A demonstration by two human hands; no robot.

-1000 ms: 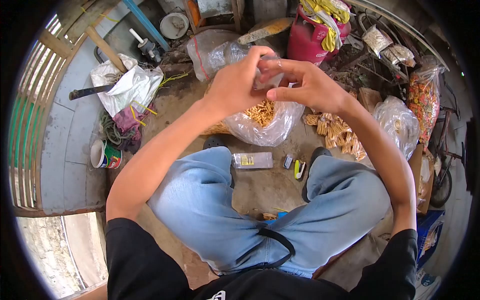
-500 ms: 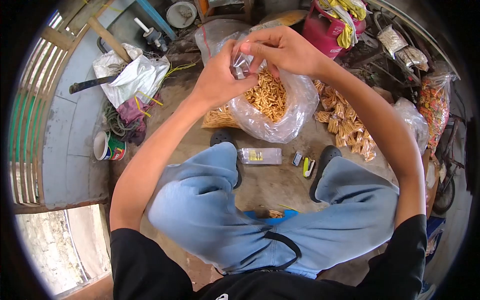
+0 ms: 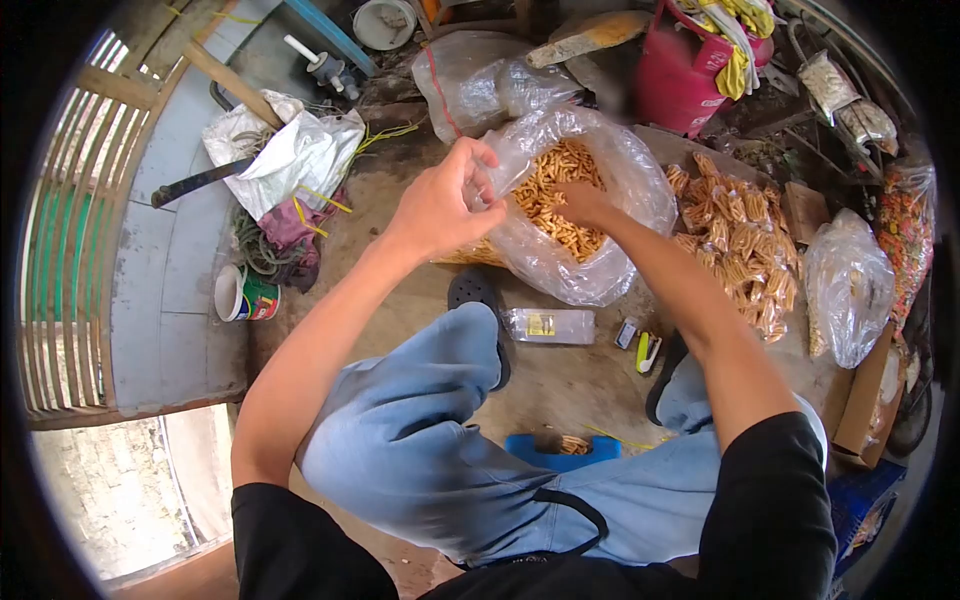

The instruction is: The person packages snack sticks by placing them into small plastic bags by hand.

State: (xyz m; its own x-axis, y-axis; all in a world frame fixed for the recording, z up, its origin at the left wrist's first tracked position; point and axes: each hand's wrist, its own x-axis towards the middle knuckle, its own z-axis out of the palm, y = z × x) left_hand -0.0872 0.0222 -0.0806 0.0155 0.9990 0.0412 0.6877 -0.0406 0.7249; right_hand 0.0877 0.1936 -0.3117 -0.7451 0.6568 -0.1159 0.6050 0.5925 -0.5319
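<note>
A large clear plastic bag point(image 3: 645, 185) stands with its mouth rolled wide, full of golden-brown stick snacks point(image 3: 545, 185). My right hand point(image 3: 583, 205) reaches into it, its fingertips down among the sticks and hidden from me. At the bag's left rim, my left hand point(image 3: 447, 200) is curled, thumb and fingers round a small clear plastic bag point(image 3: 482, 188) that is hard to make out against the big one.
Filled snack packets point(image 3: 735, 240) are heaped on the right. A clear plastic container point(image 3: 550, 326), a small box point(image 3: 626, 333) and a green stapler point(image 3: 648, 352) lie between my feet. Behind stands a pink gas cylinder point(image 3: 680, 85). A blue plastic piece point(image 3: 530, 455) lies nearer me.
My right hand has left the small plastic bag and dropped into the snack sticks. My left hand stays raised with the small bag. The view has shifted slightly.
</note>
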